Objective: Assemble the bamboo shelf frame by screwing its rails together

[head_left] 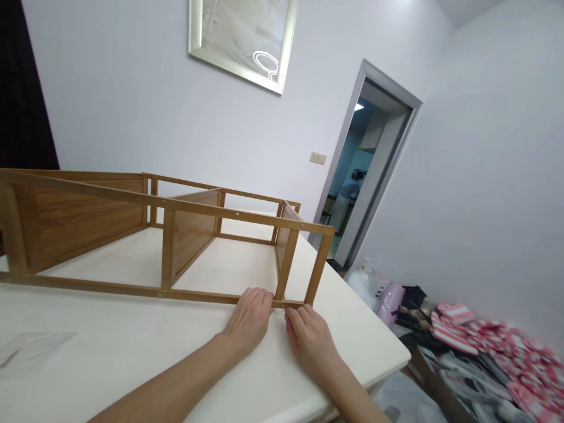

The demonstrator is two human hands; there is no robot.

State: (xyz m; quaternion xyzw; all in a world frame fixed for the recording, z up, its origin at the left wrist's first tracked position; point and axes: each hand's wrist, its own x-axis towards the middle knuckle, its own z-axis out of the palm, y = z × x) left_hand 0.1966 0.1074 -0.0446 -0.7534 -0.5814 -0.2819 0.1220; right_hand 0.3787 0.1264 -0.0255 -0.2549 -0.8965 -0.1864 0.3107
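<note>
A brown wooden shelf rack (pixel 198 207) lies on its side on the white table (pixel 352 305), its panels standing upright between the rails. Near the rack's right end, my left hand (pixel 250 317) is closed round the lower front rail, fingers over its top edge. Just to the right, my right hand (pixel 311 338) is closed by the same rail, below the end post. Between its thumb and fingers a thin shiny metal hex key (pixel 283 311) shows at the rail; most of it is hidden by the hand. Small screw heads or holes dot the upper rail.
A clear plastic bag (pixel 33 351) lies at the table's left. Beyond the table's right edge are a pink roll (pixel 389 302), red-and-white cloth (pixel 497 338) and an open box (pixel 445 382) on the floor. A doorway (pixel 365 170) stands behind, with someone partly visible inside.
</note>
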